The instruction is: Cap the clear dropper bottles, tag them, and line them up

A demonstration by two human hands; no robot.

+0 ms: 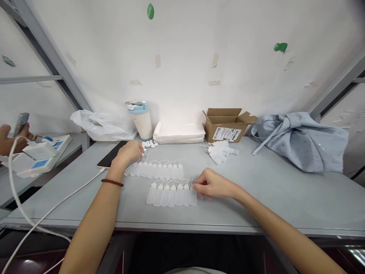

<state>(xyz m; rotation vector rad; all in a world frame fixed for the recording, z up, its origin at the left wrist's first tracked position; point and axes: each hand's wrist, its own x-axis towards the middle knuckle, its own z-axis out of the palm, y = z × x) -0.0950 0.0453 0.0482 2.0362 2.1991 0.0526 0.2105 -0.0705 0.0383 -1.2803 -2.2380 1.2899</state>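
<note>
My left hand [131, 153] reaches over the left end of the back row of translucent white tags [159, 170], beside a small heap of white pieces [149, 144]. Its fingers are curled together, and what lies in them is hidden. My right hand [210, 184] is closed in a pinch at the upper right end of the front row of similar tags [172, 196], on the last tag [193, 197]. These flat tags have thin white cords at their tops and lie side by side. Further back on the right is a loose pile of tags [219, 151].
Along the back stand a plastic bag [102, 123], a cup with a blue lid [142, 121], stacked white sheets [179, 133], an open carton [225, 127] and a blue cloth bag [302, 140]. A phone [110, 156] trails a white cable. Another person's hand [17, 139] is at far left.
</note>
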